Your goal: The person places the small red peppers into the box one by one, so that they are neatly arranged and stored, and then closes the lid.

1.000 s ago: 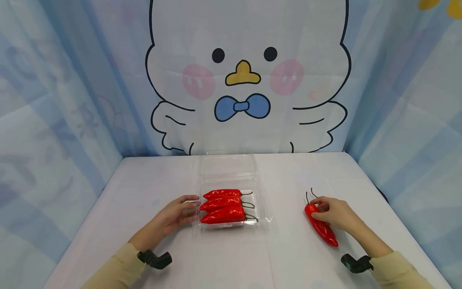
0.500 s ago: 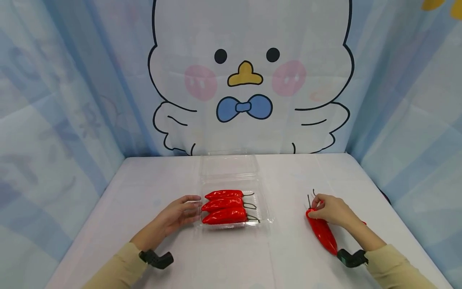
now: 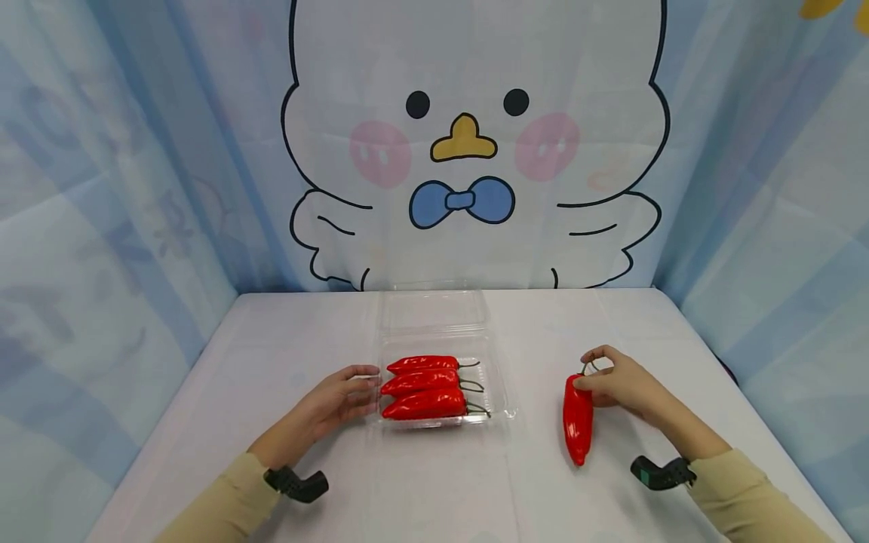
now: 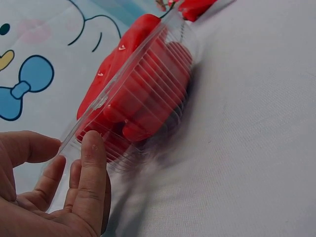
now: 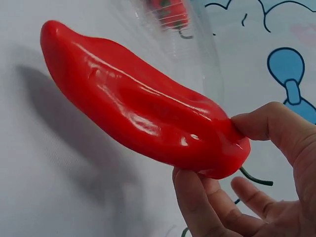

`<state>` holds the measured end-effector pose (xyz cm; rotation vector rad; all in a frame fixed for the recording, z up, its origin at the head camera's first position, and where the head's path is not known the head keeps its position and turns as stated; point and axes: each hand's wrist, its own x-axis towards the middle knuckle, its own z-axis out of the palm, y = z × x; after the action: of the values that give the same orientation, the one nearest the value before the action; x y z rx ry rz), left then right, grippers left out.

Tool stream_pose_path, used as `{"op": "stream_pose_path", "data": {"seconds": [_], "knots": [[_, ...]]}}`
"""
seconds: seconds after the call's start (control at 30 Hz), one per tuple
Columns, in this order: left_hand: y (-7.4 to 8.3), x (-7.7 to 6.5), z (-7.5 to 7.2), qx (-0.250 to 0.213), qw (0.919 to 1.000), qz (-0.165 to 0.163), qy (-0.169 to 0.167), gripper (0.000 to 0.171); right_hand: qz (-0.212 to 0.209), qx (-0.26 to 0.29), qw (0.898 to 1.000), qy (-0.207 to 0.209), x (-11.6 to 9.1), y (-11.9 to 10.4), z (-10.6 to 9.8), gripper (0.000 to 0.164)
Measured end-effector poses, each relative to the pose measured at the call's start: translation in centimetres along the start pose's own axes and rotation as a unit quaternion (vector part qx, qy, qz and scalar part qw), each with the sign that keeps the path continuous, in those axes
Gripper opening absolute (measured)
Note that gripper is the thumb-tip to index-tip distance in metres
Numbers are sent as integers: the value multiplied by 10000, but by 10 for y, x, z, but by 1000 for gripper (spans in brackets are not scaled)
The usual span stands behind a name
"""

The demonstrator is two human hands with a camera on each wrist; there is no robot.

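My right hand (image 3: 627, 385) pinches a red chili pepper (image 3: 578, 422) near its stem end, with the thumb on one side and fingers on the other. The pepper points down over the table, its shadow on the cloth in the right wrist view. A second thin stem shows by these fingers in the head view. At the left, my left hand (image 3: 336, 400) touches the end of a clear plastic clamshell box (image 3: 434, 424), fingers fairly straight and thumb tip at the rim (image 4: 64, 140). Inside lie several red chili peppers (image 3: 421, 383), stems to the right.
The box's hinged lid (image 3: 431, 311) lies back toward the curtain (image 3: 468, 249), which stands along the table's far edge. White cloth (image 3: 441, 490) covers the table. Blue curtains (image 3: 760, 249) border both sides.
My right hand has raised the pepper and shifted slightly left; the pepper has swung from slanting to nearly straight down. A red tip seen beyond the right wrist half a second ago is hidden now.
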<state>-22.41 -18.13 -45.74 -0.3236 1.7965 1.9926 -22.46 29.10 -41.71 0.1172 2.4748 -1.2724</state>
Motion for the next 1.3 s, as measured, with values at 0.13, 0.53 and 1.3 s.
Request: {"op": "stream_pose_path", "data": {"seconds": [0.13, 0.53, 1.3], "knots": [[0, 0, 0, -1, 10000, 9, 31, 46, -51, 322, 9994, -145, 1, -4, 0, 78], [-2, -2, 1, -41, 10000, 25, 45, 49, -411, 1235, 9912, -254, 6, -14, 4, 36], [-2, 0, 2, -57, 9999, 36, 80, 47, -87, 1608, 9858, 478, 10, -12, -11, 40]]}}
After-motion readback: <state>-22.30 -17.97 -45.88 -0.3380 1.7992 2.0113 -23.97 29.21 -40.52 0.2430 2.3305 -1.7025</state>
